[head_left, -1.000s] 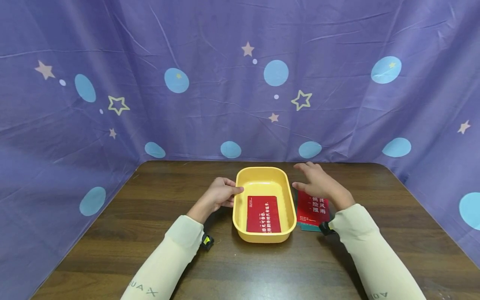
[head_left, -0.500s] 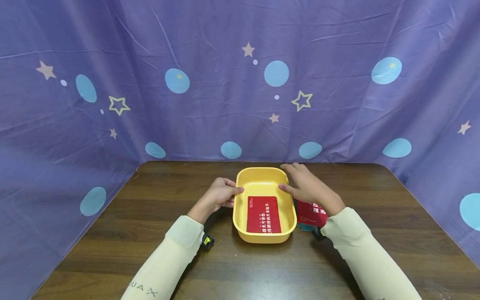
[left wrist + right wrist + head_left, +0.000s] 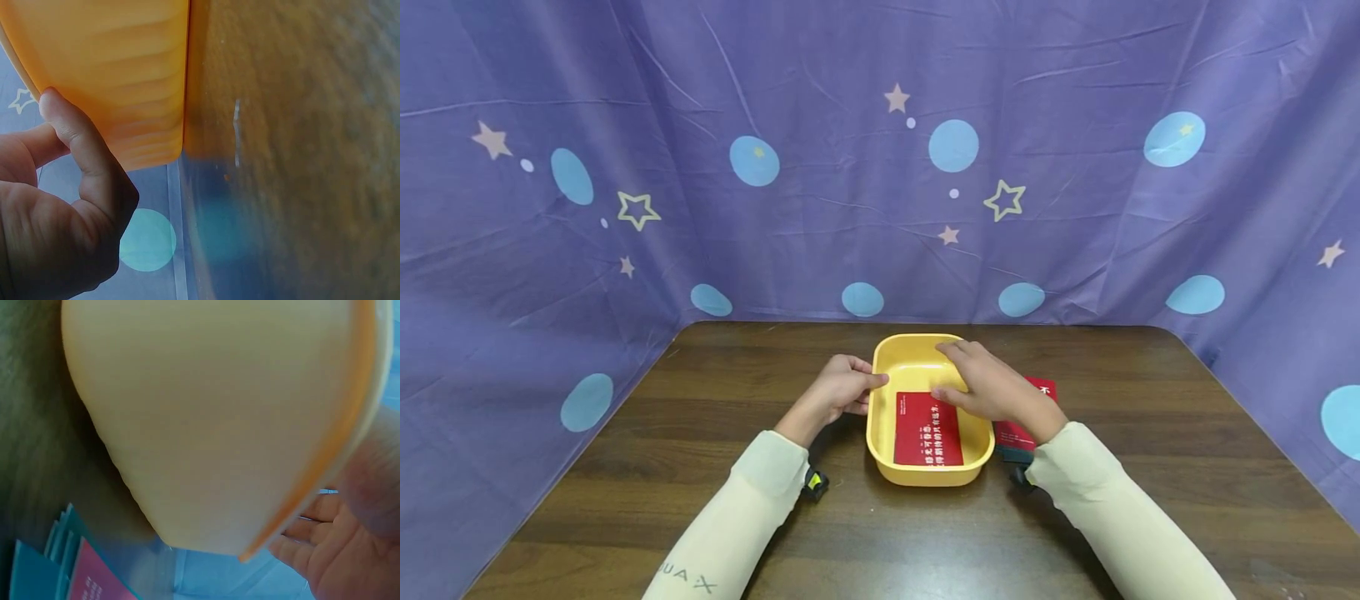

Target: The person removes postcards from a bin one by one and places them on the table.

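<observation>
A yellow plastic tray (image 3: pixel 913 352) stands on the table in the head view. Inside it, toward the near end, lies a red card (image 3: pixel 921 429) with white Chinese characters. My left hand (image 3: pixel 838 387) pinches the tray's left rim between thumb and fingers. Over the right side of the tray, my right hand (image 3: pixel 992 385) reaches in with loosely extended fingers; I see nothing held in it. Its thumb hovers by the card's upper right corner; contact cannot be told. Right of the tray, partly behind my right forearm, lies a stack of red and teal cards (image 3: pixel 1015 438).
The brown wooden table (image 3: pixel 880 542) spreads out around the tray. A purple curtain (image 3: pixel 820 167) with stars and blue dots hangs behind and at both sides. In the right wrist view, several teal card edges (image 3: pixel 37 575) stand apart near the tray wall.
My right hand has moved left from above the card stack to over the tray's inside. The left hand, the tray and the red card in it stay put.
</observation>
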Demonstrator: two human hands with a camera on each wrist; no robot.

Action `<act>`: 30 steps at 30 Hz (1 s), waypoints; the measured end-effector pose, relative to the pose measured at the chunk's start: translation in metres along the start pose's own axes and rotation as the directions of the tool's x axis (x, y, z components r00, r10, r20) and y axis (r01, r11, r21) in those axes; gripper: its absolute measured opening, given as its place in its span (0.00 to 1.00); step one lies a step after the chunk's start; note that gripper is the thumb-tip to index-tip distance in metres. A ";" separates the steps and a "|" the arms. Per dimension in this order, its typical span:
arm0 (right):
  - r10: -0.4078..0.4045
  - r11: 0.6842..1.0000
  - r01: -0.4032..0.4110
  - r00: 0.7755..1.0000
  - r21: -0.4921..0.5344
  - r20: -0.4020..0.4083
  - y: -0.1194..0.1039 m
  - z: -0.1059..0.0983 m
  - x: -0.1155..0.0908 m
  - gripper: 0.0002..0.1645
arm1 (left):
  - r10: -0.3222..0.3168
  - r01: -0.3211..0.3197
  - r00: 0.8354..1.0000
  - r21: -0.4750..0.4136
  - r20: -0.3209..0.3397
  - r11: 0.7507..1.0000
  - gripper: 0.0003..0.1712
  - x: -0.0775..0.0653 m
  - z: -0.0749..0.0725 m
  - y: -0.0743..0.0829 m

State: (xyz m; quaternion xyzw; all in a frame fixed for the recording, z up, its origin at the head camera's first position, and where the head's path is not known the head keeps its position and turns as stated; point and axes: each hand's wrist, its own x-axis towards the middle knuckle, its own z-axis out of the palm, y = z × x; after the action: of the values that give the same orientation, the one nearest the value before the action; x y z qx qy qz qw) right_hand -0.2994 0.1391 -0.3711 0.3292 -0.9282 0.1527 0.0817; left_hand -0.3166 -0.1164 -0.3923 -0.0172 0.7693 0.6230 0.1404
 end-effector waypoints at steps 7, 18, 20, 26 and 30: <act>-0.011 1.000 0.011 0.999 0.020 0.045 -0.007 0.009 0.002 0.47 | -0.005 0.005 1.000 -0.013 0.000 1.000 0.16 0.000 0.000 0.001; 0.022 0.998 -0.011 0.984 -0.065 0.176 -0.015 0.019 0.003 0.50 | -0.002 0.002 1.000 -0.012 -0.002 1.000 0.16 0.000 0.001 0.000; 0.007 0.995 0.010 0.984 -0.098 0.177 -0.015 0.020 0.002 0.51 | -0.002 0.002 1.000 -0.012 -0.004 1.000 0.16 0.000 0.001 0.000; 0.023 0.984 0.015 0.978 -0.179 0.207 -0.017 0.023 0.001 0.54 | -0.002 0.002 1.000 -0.016 -0.006 1.000 0.16 0.001 0.001 0.000; 0.049 0.979 0.001 0.970 -0.205 0.238 -0.018 0.024 0.000 0.56 | -0.005 0.005 1.000 -0.015 -0.007 1.000 0.16 0.000 0.001 0.000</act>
State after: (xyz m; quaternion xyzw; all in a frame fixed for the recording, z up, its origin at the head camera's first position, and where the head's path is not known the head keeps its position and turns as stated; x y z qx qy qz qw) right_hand -0.2892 0.1175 -0.3891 0.3239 -0.9459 0.0168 -0.0007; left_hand -0.3168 -0.1156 -0.3929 -0.0222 0.7651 0.6283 0.1392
